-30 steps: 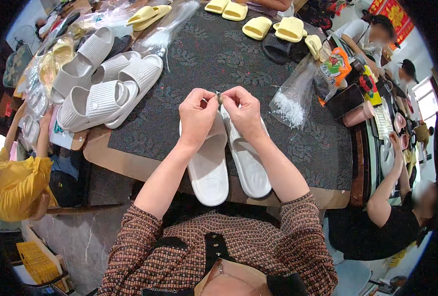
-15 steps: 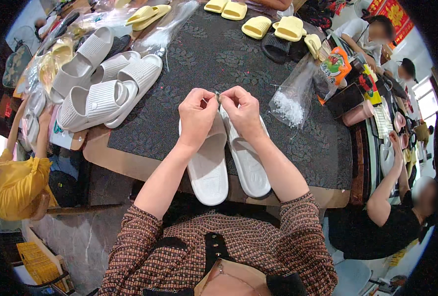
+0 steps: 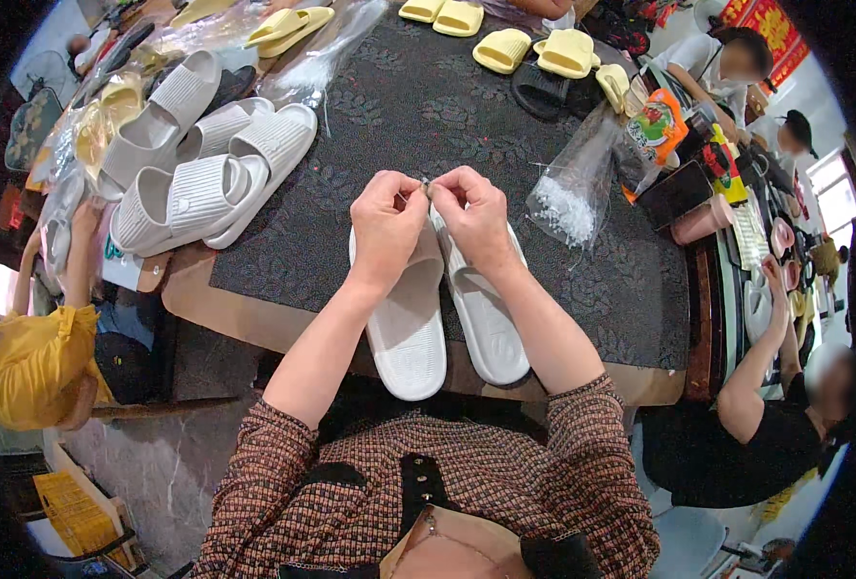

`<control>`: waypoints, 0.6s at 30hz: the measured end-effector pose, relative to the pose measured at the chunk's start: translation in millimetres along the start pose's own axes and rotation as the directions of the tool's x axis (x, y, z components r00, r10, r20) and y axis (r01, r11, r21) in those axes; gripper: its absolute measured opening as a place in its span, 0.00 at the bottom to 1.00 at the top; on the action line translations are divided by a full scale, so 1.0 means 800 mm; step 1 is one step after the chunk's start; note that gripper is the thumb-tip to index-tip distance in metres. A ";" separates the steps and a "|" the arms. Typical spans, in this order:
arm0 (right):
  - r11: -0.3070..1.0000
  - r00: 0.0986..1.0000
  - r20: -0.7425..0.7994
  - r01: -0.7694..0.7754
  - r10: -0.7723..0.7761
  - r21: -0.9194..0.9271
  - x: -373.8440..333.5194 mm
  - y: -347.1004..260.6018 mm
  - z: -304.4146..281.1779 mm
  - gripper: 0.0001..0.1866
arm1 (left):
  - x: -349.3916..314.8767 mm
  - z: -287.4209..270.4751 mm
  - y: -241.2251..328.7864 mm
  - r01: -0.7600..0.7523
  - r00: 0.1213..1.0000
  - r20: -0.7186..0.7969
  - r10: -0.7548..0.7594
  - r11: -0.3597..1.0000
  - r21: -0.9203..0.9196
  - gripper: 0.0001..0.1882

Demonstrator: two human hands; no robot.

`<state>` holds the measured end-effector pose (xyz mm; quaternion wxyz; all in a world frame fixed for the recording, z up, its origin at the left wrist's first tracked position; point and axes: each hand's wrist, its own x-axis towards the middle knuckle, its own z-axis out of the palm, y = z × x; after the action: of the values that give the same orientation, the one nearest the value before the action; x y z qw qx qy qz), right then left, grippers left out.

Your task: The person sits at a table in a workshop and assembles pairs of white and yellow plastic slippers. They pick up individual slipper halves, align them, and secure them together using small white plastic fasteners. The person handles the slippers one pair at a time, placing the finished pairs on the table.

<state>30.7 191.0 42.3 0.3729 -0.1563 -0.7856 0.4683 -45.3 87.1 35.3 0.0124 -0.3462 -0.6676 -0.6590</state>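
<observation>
My left hand (image 3: 386, 230) and my right hand (image 3: 476, 227) meet fingertip to fingertip above a pair of light grey slide slippers. Both are closed in a pinch on something small and dark between the fingertips, too small to name. Beneath my left hand lies the left slipper (image 3: 407, 338), its heel toward me. The right slipper (image 3: 486, 333) lies alongside, partly under my right hand and wrist. My hands hide much of the slippers' front ends.
Several grey slippers (image 3: 201, 198) are heaped at the left of the dark patterned table mat (image 3: 409, 106). A clear bag of small white pieces (image 3: 565, 207) lies right of my hands. Yellow slippers (image 3: 563, 55) stand at the far edge. Co-workers sit on both sides.
My hands stay nearly in place, still pinched together. At the left, the arms of the person in yellow have shifted slightly, and a yellow shape now shows at the upper left.
</observation>
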 end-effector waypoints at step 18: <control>0.991 0.996 0.048 -0.076 0.070 0.114 -0.003 0.010 -0.005 0.05 | 0.013 -0.011 -0.003 0.448 0.889 0.301 -0.346 0.793 -0.412 0.06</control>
<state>34.5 196.5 35.8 0.3464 -0.1526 -0.7589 0.5298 -58.1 83.7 39.4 -0.2816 -0.2575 -0.5426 -0.7483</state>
